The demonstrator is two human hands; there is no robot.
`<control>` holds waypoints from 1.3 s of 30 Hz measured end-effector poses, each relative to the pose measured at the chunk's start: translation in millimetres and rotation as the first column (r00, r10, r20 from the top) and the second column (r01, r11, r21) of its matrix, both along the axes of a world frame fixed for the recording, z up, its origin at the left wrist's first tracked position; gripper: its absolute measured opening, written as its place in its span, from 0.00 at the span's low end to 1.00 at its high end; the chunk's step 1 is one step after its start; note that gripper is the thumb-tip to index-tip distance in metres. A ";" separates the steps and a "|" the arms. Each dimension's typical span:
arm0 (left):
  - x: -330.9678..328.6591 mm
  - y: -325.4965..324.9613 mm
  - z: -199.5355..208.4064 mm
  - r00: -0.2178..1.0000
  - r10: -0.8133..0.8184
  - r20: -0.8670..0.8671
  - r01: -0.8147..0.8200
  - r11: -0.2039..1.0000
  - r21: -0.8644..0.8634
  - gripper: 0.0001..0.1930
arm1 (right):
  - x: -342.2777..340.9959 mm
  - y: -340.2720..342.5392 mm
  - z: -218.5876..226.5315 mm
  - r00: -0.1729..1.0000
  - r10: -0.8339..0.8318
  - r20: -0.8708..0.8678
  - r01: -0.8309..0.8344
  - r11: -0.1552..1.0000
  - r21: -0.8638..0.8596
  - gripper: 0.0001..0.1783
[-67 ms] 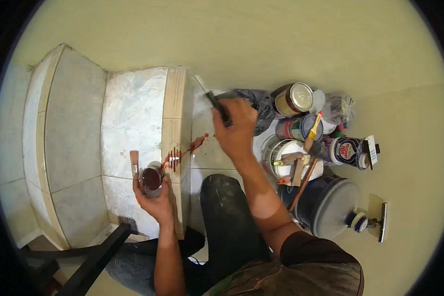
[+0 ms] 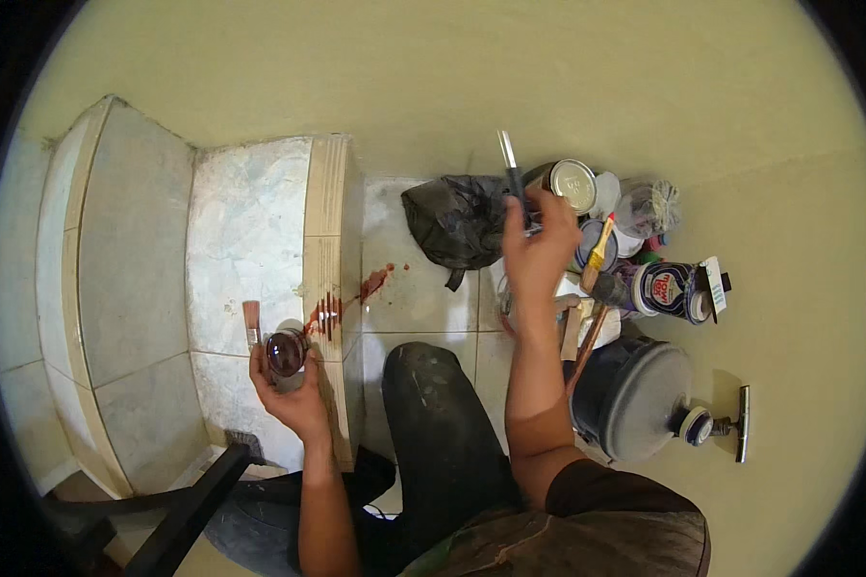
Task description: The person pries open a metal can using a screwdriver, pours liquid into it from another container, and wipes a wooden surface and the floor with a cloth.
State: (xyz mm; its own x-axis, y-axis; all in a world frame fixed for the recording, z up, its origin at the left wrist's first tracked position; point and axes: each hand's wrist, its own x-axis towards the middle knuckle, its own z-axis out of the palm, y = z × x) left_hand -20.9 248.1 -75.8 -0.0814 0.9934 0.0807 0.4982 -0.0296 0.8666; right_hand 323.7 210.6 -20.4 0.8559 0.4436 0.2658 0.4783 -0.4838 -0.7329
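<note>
My left hand is closed around a small round container of dark red-brown liquid, over the tiled step. A flat paintbrush with reddish bristles sticks up beside the container, its lower end at my left fingers. My right hand is raised near the wall and grips a black-handled tool with a narrow shiny end; its exact kind is unclear. Red-brown liquid is spilled over the step's beige edge and runs onto the floor tiles.
A black plastic bag lies by the wall. Right of it stand paint cans, a clear bag, a yellow-handled brush, a purple-and-white tub and a big water bottle. A black metal frame is at lower left.
My right hand has moved right with the black-handled tool, away from the step and over toward the cans, uncovering the black bag. My left hand still holds the container and brush.
</note>
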 end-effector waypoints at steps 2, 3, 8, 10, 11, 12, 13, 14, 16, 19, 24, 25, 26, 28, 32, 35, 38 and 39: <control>-2.4 1.8 -5.2 0.999 0.029 0.017 -0.029 1.000 -0.003 0.40 | 42.5 -30.2 9.7 0.919 -0.149 0.364 0.252 0.934 -0.254 0.08; -3.1 2.9 -7.0 0.999 0.029 -0.043 -0.028 0.999 0.030 0.39 | 62.6 -43.1 10.1 0.940 -0.243 0.242 0.323 0.863 -0.388 0.08; 0.0 7.5 -11.8 1.000 0.008 0.029 -0.009 0.999 0.047 0.40 | 118.9 -45.1 -25.4 0.982 0.168 0.083 -0.130 0.931 -0.340 0.15; 1.8 7.8 -11.4 1.000 0.012 0.027 -0.013 0.998 0.055 0.41 | 119.9 -40.1 -45.2 0.925 0.232 0.302 -0.095 0.908 -0.408 0.16; 2.7 7.7 -11.4 0.999 0.018 0.039 -0.020 0.999 0.051 0.41 | 120.7 -39.7 -52.3 0.916 0.210 0.341 -0.037 0.892 -0.450 0.16; 3.0 7.2 -11.2 0.998 0.026 0.050 -0.028 0.999 0.045 0.41 | 121.0 -39.7 -58.3 0.914 0.196 0.355 0.014 0.860 -0.511 0.17; 2.7 6.5 -10.9 0.999 0.026 0.035 -0.028 0.999 0.042 0.40 | 121.8 -40.2 -62.9 0.883 0.198 0.426 0.058 0.854 -0.518 0.17; 2.8 6.5 -11.0 1.000 0.025 0.018 -0.026 0.999 0.038 0.40 | 123.3 -41.6 -66.0 0.883 0.204 0.423 0.045 0.859 -0.510 0.18; 2.3 5.8 -11.1 0.999 0.027 0.030 -0.028 0.999 0.030 0.40 | 129.7 -45.3 -69.0 0.898 0.232 0.374 -0.047 0.895 -0.444 0.20; 2.6 6.0 -11.4 0.998 0.034 0.057 -0.034 0.999 0.001 0.40 | 142.3 -51.4 -71.2 0.937 0.254 0.240 -0.151 0.913 -0.380 0.16; 4.5 7.4 -11.2 0.995 0.030 0.094 -0.030 1.000 0.002 0.40 | 156.5 -67.0 -77.3 0.910 0.330 0.252 -0.201 0.880 -0.430 0.22; 4.7 7.5 -11.1 0.993 0.032 0.111 -0.033 0.999 0.002 0.40 | 158.4 -70.6 -77.9 0.891 0.353 0.286 -0.215 0.882 -0.420 0.24; 5.2 7.4 -11.2 0.994 0.031 0.104 -0.031 1.000 0.004 0.40 | 160.2 -74.6 -77.6 0.869 0.366 0.334 -0.222 0.890 -0.398 0.25; 5.3 6.9 -11.2 0.994 0.031 0.105 -0.033 0.999 0.011 0.41 | 164.8 -81.6 -73.7 0.921 0.354 0.163 -0.252 0.860 -0.444 0.34; 5.2 6.0 -10.0 0.994 0.028 0.109 -0.028 1.000 0.003 0.41 | 172.0 -86.2 -59.9 0.932 0.351 0.089 -0.290 0.870 -0.399 0.22; 5.1 5.9 -8.4 0.996 0.033 0.079 -0.034 0.999 0.012 0.41 | 174.4 -84.2 -51.7 0.949 0.316 0.005 -0.292 0.885 -0.361 0.17; 5.1 5.4 -8.1 0.997 0.037 0.075 -0.038 0.999 0.012 0.40 | 176.6 -82.2 -53.1 0.955 0.289 0.064 -0.277 0.948 -0.159 0.13; 4.8 5.2 -8.3 0.995 0.032 0.097 -0.032 0.999 -0.003 0.41 | 177.8 -83.0 -55.3 0.969 0.210 0.131 -0.195 0.974 -0.118 0.13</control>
